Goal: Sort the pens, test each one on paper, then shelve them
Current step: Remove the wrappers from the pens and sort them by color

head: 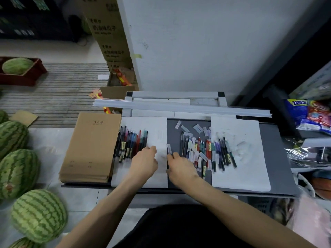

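Right grip [179, 165] pinches a pen [169, 149] over the bench [279, 158]. Left grip [143, 161], loosely bent and empty, rests on a sheet [157, 126] beside a pen row [131, 142].

Striped watermelons [38, 215] lay on the tiled floor at 8 o'clock, with one more melon [17, 66] in a red crate [26, 78] at 10. Brown notebooks [91, 147] sat stacked at 9, on the left end of the grey board [279, 158]. Printed cardboard boxes [107, 29] stood stacked at 11, beside a ribbed mat [62, 90]. White rails [179, 106] lay across the board's far edge at 12. Snack bags [311, 115] were heaped at 3.
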A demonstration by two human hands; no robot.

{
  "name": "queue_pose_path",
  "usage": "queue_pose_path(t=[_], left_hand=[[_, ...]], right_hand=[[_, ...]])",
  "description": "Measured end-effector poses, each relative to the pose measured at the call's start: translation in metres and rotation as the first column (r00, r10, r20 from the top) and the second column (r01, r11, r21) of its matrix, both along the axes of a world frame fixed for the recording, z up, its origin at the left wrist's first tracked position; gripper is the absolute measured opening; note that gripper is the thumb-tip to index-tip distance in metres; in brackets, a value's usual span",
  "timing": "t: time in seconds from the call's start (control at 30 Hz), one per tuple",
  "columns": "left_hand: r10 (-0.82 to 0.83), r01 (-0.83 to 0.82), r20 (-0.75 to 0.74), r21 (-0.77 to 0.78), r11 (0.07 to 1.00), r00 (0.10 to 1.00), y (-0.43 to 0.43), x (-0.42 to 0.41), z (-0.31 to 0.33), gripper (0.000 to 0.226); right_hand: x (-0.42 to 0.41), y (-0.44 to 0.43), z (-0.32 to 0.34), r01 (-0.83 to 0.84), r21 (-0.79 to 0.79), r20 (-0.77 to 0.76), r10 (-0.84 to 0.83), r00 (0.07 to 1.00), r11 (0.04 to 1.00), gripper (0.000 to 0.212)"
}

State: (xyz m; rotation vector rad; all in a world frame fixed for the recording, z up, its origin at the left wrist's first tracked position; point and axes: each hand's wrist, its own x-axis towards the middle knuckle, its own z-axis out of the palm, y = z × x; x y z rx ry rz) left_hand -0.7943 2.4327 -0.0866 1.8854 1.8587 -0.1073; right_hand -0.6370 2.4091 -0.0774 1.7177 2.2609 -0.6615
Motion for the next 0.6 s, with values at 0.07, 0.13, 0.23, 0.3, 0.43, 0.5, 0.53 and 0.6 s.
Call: queue_pose_path(t=[0.07,0.13,0.23,0.3,0.43,0.5,0.53,0.6], left_hand=[[0.025,-0.025,-0.003,0.007,1.000,1.000,-0.002,0.000,-0.002,0.027],[0.073,-0.074,0.042,0.019,0.997,0.996,-0.002,-0.003,-0.003,0.026],[0.240,-0.246,0.220,0.002,0.969,0.945,0.002,-0.007,0.000,0.014],[0.425,-0.417,0.376,-0.106,0.903,0.824,0.008,-0.011,0.002,0.014],[0.569,-0.521,0.474,-0.244,0.818,0.671,0.017,-0.013,0.006,0.019],[0.473,-0.440,0.434,-0.182,0.879,0.767,0.019,-0.009,0.009,0.018],[0.410,-0.383,0.407,-0.149,0.912,0.816,0.020,-0.008,0.010,0.013],[0.229,-0.219,0.294,-0.069,0.973,0.928,0.021,-0.007,0.007,0.014]], right_hand=[[-0.004,0.000,-0.003,0.010,0.012,0.009,-0.010,1.000,1.000,0.040],[-0.005,0.001,-0.004,0.015,0.006,0.017,-0.015,1.000,1.000,0.044],[-0.002,0.003,-0.004,0.035,0.008,0.021,-0.035,0.999,0.999,0.046],[0.001,0.004,-0.006,0.058,0.002,-0.021,-0.058,0.998,0.998,0.043],[0.012,0.006,-0.010,0.181,-0.026,-0.205,-0.183,0.962,0.983,0.021],[0.019,0.006,-0.011,0.208,-0.020,-0.232,-0.207,0.950,0.978,0.020],[0.021,0.007,-0.012,0.184,-0.015,-0.221,-0.183,0.958,0.983,0.018],[0.022,0.007,-0.011,0.100,0.000,-0.191,-0.098,0.977,0.995,0.013]])
